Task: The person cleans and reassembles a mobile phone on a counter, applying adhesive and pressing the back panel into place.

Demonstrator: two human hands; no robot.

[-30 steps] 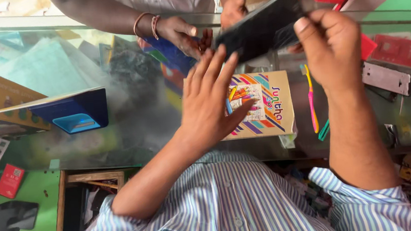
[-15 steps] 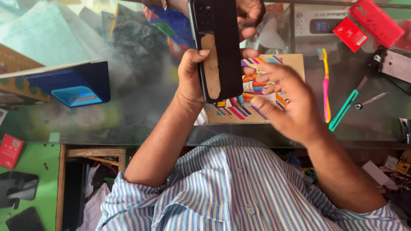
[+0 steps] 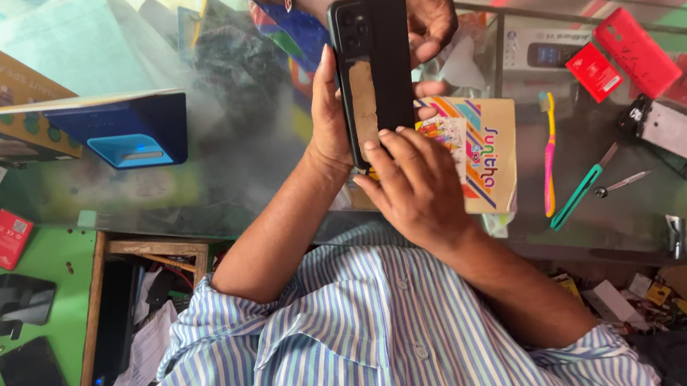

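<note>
Presently held: one black phone (image 3: 374,74), upright, back and camera cluster facing up, a worn tan strip (image 3: 364,104) running down its middle. Left hand (image 3: 328,128): fingers clenched round the phone's left edge, thumb tip up beside the lenses. Right hand (image 3: 418,191): fingertips laid across the phone's lower end, just below the strip; thumb hidden, so whether they pinch or only press cannot be told. Beyond the phone's top, past the fingertips: another person's hands (image 3: 427,12), close but not on it. Under the right knuckles: a bright striped box (image 3: 485,152) on the glass table (image 3: 194,189). Further right of the fingers: a pink-and-yellow toothbrush (image 3: 549,150), a green tool (image 3: 580,193), tweezers (image 3: 620,184), a red case (image 3: 638,51). Well left of the left wrist: a blue box (image 3: 127,129). Progress, as judged: the phone is in hand and turned back-up and the strip sits in place; handling at its lower end looks unfinished. Change: a second ago the phone lay slanted in the right hand near the other person's; half a second ago the left already held it upright while the right hovered over the striped box; now the right fingertips rest on the phone.
</note>
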